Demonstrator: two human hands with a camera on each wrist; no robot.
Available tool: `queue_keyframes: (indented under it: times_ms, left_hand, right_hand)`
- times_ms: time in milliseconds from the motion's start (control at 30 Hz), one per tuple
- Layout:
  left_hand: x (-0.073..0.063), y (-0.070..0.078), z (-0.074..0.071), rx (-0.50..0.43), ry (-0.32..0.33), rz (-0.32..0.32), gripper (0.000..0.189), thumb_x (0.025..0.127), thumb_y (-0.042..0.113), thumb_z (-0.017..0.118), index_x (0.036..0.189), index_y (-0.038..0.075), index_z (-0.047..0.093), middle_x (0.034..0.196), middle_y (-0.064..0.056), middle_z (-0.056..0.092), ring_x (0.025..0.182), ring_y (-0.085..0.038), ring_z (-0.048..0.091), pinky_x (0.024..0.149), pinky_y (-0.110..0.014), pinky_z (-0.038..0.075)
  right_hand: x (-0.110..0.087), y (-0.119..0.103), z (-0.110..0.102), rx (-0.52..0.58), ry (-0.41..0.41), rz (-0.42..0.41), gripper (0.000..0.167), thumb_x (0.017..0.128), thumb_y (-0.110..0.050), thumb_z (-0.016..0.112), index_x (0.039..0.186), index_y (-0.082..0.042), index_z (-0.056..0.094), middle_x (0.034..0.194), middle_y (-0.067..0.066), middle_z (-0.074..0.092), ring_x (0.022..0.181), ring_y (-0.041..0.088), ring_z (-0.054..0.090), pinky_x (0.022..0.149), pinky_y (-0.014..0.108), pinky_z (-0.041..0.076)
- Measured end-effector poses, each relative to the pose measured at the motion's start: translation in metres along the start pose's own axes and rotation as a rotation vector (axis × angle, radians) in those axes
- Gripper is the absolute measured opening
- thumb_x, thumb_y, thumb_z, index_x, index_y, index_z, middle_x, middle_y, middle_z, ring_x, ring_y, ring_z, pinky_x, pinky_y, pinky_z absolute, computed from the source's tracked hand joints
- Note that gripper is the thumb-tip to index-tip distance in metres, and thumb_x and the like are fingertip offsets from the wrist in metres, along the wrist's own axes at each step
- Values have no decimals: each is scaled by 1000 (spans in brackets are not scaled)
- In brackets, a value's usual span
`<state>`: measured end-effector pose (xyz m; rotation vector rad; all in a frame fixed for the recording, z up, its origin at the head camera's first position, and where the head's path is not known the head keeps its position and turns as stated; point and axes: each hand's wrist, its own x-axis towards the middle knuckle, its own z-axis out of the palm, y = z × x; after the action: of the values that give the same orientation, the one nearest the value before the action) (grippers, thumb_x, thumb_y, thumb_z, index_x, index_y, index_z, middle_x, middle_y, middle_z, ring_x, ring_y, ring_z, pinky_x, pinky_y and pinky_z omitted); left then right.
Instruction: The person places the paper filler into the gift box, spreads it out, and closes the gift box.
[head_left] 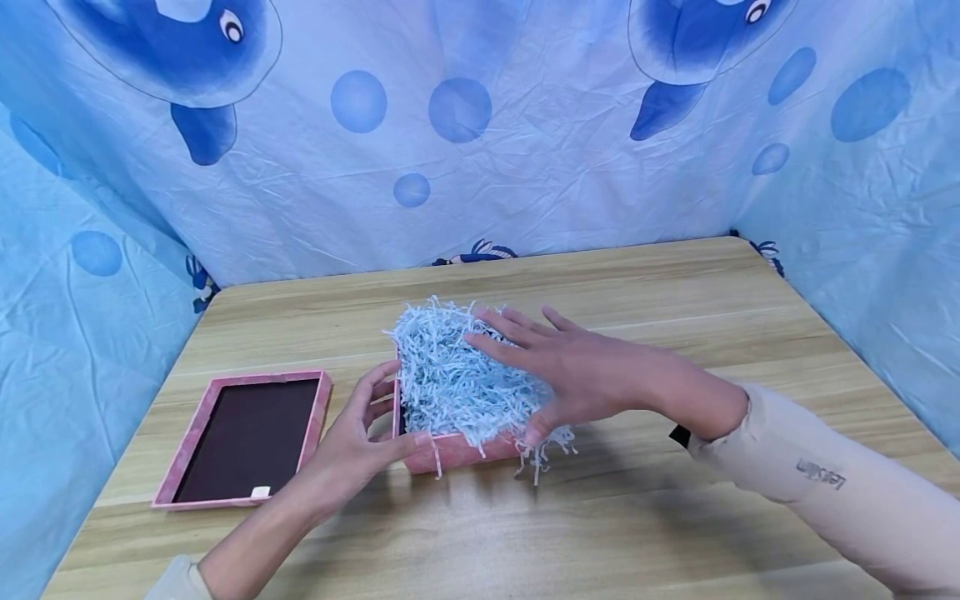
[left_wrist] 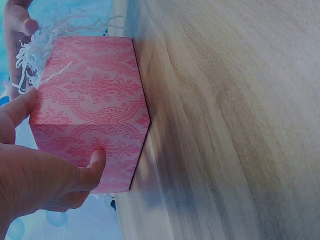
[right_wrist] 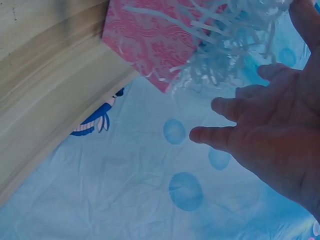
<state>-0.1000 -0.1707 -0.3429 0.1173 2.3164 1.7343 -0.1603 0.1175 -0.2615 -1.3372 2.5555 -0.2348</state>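
A pink patterned box (left_wrist: 92, 85) stands on the table, heaped with pale blue shredded paper (head_left: 457, 375). Some strands hang over its front edge. My left hand (head_left: 360, 437) holds the box at its near left corner, thumb at the front and fingers along the left side. Over the right part of the heap, my right hand (head_left: 577, 371) is spread palm down with its fingers extended. In the right wrist view this hand (right_wrist: 280, 130) is beside the paper strands, holding nothing. The depth of the paper inside the box is hidden.
To the left lies a shallow pink lid (head_left: 318, 417), dark inside face up, with a small white tag (head_left: 260, 492) in its near corner. The wooden table (head_left: 525, 533) is bordered at the back and sides by a blue whale-print cloth (head_left: 525, 192).
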Motion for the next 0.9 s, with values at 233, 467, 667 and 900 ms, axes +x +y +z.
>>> queue_keyframes:
  times_ms: [233,467,667,900]
  left_hand:
    - [0,-1,0,-5,2,5,89,80,23,79,149,28,23,146,-10,31,138,-32,30,109,-55,31]
    - [0,-1,0,-14,2,9,89,80,23,79,149,27,23,146,-10,30,139,-32,29,110,-55,29]
    - [0,-1,0,-14,-2,1,89,80,23,79,149,28,23,146,-9,29,139,-32,28,110,-56,28]
    - [0,-1,0,-10,-7,-1,89,81,23,79,149,28,22,146,-9,29,139,-32,28,110,-56,28]
  right_hand:
    - [5,6,7,-64,61,-37,131,59,-51,82,155,-23,-2,159,0,-20,146,25,-10,112,64,2]
    - [15,12,14,-69,117,-22,123,67,-53,77,155,-24,-4,160,1,-17,146,20,-12,112,64,2]
    - [27,15,19,-56,151,-18,110,78,-51,71,155,-24,-3,161,3,-14,147,23,-8,114,60,2]
    - [45,14,24,-46,165,-32,106,82,-47,70,155,-23,-4,159,-2,-19,147,20,-11,116,56,0]
